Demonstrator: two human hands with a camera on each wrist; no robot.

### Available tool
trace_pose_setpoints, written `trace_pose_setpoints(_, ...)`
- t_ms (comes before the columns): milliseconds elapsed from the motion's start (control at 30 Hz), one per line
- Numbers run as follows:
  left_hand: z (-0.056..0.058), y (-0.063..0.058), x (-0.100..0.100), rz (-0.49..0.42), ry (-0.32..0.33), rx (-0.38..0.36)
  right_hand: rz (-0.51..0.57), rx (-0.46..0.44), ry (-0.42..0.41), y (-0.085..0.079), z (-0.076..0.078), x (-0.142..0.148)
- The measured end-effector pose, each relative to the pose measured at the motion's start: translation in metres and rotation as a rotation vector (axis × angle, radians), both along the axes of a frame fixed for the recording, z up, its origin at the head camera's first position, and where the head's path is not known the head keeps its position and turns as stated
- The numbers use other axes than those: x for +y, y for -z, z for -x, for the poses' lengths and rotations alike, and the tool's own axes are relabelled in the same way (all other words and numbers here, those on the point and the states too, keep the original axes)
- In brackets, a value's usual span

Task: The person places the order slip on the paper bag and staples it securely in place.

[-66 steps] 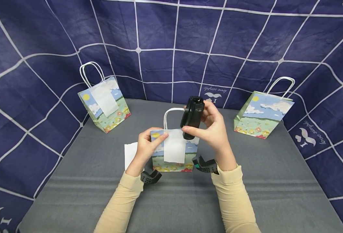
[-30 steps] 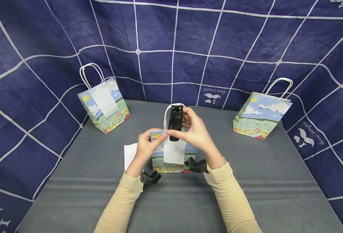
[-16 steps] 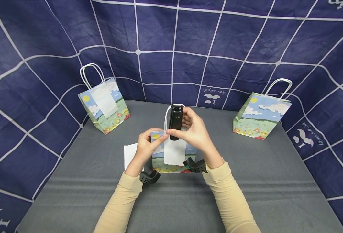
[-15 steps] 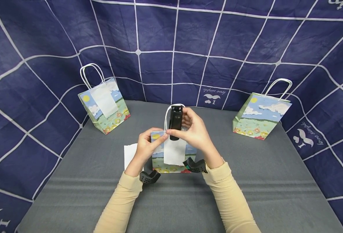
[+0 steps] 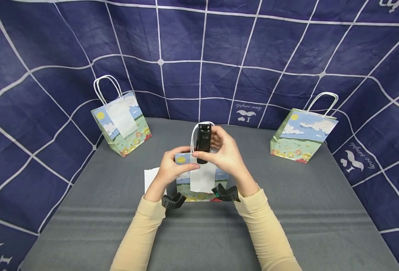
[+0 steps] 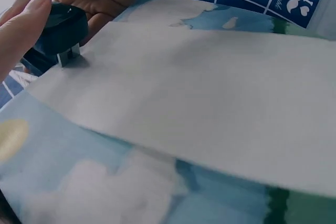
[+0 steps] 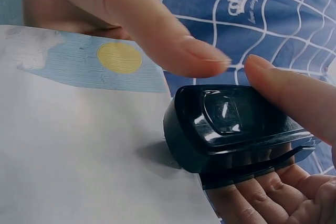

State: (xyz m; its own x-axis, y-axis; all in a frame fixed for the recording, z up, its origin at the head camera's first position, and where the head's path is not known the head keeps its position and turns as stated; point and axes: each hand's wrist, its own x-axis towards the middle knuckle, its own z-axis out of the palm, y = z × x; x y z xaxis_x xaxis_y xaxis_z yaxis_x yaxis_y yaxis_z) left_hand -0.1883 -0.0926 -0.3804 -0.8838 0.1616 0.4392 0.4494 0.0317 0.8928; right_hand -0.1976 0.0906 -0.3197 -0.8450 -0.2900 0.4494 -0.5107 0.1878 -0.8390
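Note:
A black stapler [image 5: 203, 143] is gripped in my right hand [image 5: 222, 152], thumb on its near side and fingers behind. Its jaws straddle the top edge of the middle paper bag [image 5: 182, 178], over a white paper strip [image 5: 203, 178] lying on the bag's front. The right wrist view shows the stapler [image 7: 231, 119] at the strip's edge. My left hand [image 5: 174, 165] is at the bag's upper left corner, fingers partly hidden behind it. Its straight thumb [image 7: 184, 56] stands off the bag's front, close to the stapler.
A similar bag [image 5: 135, 128] with a white strip stands back left. Another bag [image 5: 304, 135] stands back right, no strip visible on its front. A loose white paper [image 5: 150, 177] lies left of the middle bag on the grey table [image 5: 199, 241]. Blue gridded cloth [image 5: 179, 37] hangs behind.
My right hand has brought the stapler left, from the bag's right side onto its top edge over the strip. Most recently, my left thumb has lifted off the bag.

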Motion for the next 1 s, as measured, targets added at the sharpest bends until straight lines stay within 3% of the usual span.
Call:
trace_pose_setpoints(167,-0.007,-0.015,0.005,0.056,-0.047,0.006,0.007,-0.009,0.007,0.0,-0.001,0.0)
trace_pose_setpoints(333,-0.009,-0.013,0.007,0.029,-0.062,0.007,0.017,-0.007,0.011,0.003,-0.002,-0.001)
trace_pose_setpoints(500,-0.01,-0.007,0.008,0.003,-0.064,0.054,0.037,-0.019,0.014,0.006,-0.004,-0.002)
trace_pose_setpoints(767,-0.011,-0.007,0.009,0.002,-0.087,0.068,0.079,-0.011,-0.062,0.005,-0.007,0.002)
trace_pose_setpoints(867,-0.012,-0.008,0.009,0.0,-0.094,0.049,0.153,0.04,-0.067,0.005,-0.008,0.003)
trace_pose_setpoints(1000,-0.012,-0.009,0.009,-0.004,-0.095,0.036,0.231,0.22,0.043,0.005,-0.012,0.002)
